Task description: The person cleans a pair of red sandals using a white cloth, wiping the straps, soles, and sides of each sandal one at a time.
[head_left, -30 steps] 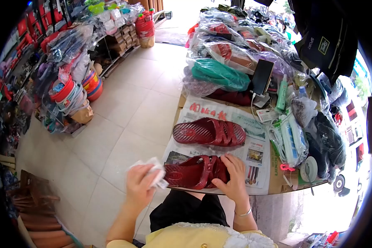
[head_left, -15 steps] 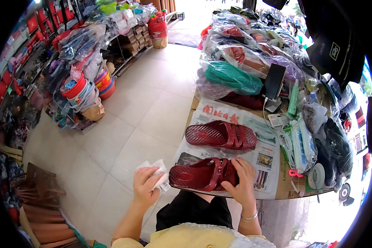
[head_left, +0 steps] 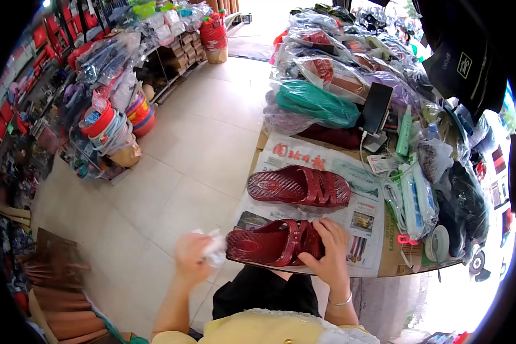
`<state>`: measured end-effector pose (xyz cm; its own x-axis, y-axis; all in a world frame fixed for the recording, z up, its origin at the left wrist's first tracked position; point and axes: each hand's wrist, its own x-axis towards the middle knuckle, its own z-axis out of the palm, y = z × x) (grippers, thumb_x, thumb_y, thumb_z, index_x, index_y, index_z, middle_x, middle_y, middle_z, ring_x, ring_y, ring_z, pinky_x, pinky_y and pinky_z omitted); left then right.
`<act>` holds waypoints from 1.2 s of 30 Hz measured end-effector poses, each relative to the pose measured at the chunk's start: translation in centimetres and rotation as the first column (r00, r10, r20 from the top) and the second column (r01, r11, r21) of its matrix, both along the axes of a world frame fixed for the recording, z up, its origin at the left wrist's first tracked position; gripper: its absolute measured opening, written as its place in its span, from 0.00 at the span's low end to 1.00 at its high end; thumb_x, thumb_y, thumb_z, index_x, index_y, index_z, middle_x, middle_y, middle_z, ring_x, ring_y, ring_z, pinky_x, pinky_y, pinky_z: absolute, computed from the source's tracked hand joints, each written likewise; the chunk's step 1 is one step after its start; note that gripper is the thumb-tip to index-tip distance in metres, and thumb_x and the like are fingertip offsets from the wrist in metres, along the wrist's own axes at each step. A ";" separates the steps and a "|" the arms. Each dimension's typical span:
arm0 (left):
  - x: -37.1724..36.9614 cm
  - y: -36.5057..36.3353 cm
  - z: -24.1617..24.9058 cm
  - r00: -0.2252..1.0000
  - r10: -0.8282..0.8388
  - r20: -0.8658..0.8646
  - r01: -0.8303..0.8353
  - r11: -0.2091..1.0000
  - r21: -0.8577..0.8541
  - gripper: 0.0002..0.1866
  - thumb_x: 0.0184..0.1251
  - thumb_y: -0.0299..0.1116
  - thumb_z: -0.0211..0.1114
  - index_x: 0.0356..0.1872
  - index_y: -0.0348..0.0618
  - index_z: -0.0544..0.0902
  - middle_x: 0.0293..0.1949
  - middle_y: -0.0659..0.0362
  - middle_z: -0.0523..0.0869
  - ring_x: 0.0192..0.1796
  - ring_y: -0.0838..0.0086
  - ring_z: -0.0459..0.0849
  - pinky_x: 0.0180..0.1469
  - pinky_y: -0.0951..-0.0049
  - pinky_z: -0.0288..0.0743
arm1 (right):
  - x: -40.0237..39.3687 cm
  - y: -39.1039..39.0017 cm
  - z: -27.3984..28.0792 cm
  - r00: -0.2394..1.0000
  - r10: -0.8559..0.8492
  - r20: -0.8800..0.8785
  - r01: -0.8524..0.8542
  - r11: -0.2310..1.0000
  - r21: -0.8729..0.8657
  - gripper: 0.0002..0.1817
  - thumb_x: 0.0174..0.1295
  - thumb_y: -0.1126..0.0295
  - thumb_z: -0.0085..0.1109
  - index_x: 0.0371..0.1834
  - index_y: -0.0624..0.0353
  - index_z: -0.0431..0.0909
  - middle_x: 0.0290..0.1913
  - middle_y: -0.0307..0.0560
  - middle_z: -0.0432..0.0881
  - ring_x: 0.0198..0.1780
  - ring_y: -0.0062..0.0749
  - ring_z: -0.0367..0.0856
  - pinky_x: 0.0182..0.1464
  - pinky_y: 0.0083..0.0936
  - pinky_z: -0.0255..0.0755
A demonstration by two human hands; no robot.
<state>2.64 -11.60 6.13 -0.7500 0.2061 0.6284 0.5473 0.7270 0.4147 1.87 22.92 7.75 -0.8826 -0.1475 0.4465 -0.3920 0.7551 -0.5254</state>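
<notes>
Two dark red plastic sandals lie on a newspaper [head_left: 361, 221] spread over the table. My right hand [head_left: 329, 252] grips the strap end of the near sandal [head_left: 264, 243], which juts over the table's front edge. My left hand [head_left: 192, 258] holds a crumpled white cloth [head_left: 215, 247] against that sandal's heel end; the hand is blurred. The far sandal [head_left: 298, 186] lies untouched, a hand's width beyond.
Bagged shoes [head_left: 312, 103], a black phone on a stand [head_left: 375, 109], tubes [head_left: 413, 200] and a tape roll [head_left: 438, 243] crowd the table's back and right. Shelves of wrapped goods and stacked plastic basins [head_left: 106, 123] line the left. Tiled floor [head_left: 195, 137] runs between.
My left hand has brought the cloth in against the near sandal's heel. My right hand has kept its grip on the strap end.
</notes>
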 end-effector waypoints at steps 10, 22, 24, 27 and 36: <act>1.8 -1.6 19.6 0.586 -0.808 0.059 0.800 0.589 0.119 0.07 0.75 0.38 0.63 0.46 0.50 0.84 0.33 0.60 0.91 0.32 0.70 0.89 0.36 0.76 0.80 | -0.2 0.1 -0.8 1.000 0.022 -0.010 -0.022 0.999 0.023 0.41 0.51 0.48 0.75 0.66 0.59 0.76 0.66 0.57 0.76 0.67 0.57 0.71 0.70 0.48 0.59; 3.3 1.5 20.4 0.540 -0.734 -0.412 0.838 0.513 0.184 0.26 0.70 0.66 0.57 0.68 0.87 0.71 0.29 0.53 0.85 0.20 0.71 0.78 0.24 0.70 0.69 | -0.2 -0.1 -1.5 1.000 0.004 -0.023 -0.004 1.000 -0.001 0.42 0.55 0.43 0.72 0.68 0.60 0.74 0.66 0.57 0.76 0.66 0.56 0.71 0.70 0.47 0.61; 3.6 1.3 20.6 0.524 -0.691 -0.498 0.830 0.545 0.118 0.26 0.70 0.65 0.58 0.68 0.86 0.70 0.28 0.54 0.85 0.21 0.71 0.79 0.24 0.71 0.69 | -0.2 -0.1 -1.5 1.000 0.001 -0.025 -0.001 1.000 0.008 0.42 0.56 0.44 0.71 0.68 0.60 0.74 0.66 0.57 0.77 0.66 0.56 0.71 0.70 0.47 0.61; 4.5 0.5 21.2 0.592 -0.753 -0.287 0.802 0.516 0.299 0.27 0.70 0.66 0.58 0.69 0.87 0.68 0.28 0.54 0.85 0.22 0.71 0.79 0.24 0.71 0.70 | -0.1 -0.1 -1.5 1.000 0.000 -0.027 0.001 1.000 0.013 0.42 0.56 0.44 0.71 0.68 0.60 0.74 0.66 0.57 0.77 0.66 0.55 0.71 0.70 0.47 0.60; 5.3 -1.3 21.1 0.604 -0.762 -0.234 0.796 0.563 0.221 0.28 0.70 0.67 0.57 0.70 0.85 0.68 0.30 0.51 0.85 0.23 0.67 0.81 0.24 0.69 0.74 | 0.0 -0.1 -1.4 1.000 -0.001 -0.021 0.001 1.000 -0.008 0.41 0.55 0.46 0.72 0.68 0.59 0.74 0.66 0.56 0.77 0.67 0.55 0.71 0.71 0.46 0.59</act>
